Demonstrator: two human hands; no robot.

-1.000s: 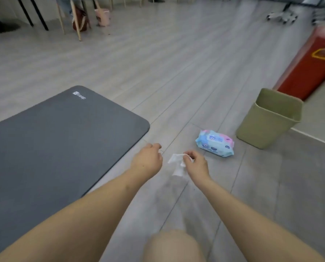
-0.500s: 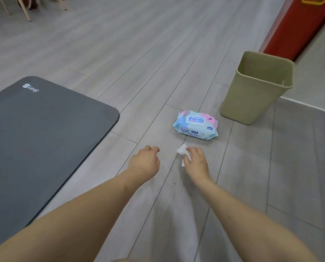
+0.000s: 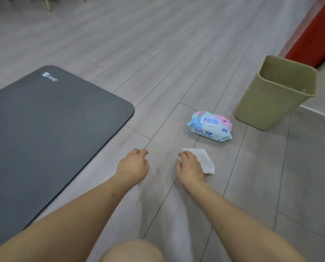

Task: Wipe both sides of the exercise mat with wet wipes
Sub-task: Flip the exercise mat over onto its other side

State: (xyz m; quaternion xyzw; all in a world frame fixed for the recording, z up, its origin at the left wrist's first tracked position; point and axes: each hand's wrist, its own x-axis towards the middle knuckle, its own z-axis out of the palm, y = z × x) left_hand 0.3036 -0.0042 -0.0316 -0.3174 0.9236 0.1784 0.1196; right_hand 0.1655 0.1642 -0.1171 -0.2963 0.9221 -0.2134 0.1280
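The right hand (image 3: 191, 165) lies palm-down over a white wipe (image 3: 205, 159), fingers fairly straight and slightly spread, the wipe sticking out past its fingertips and outer side; whether the wipe is pressed flat to the floor (image 3: 176, 72) or just held under the fingers is unclear. The left hand (image 3: 133, 165) hovers beside it, apart, fingers loosely curled, holding nothing. Just beyond the right hand sits the pack (image 3: 209, 126) of baby wipes, flap closed. Further right stands a beige bin (image 3: 275, 99), near a red object (image 3: 313, 38). The grey mat (image 3: 44, 129) lies flat on the floor to the left, near the left hand but not touched. A bare knee (image 3: 131, 251) shows at the bottom edge.
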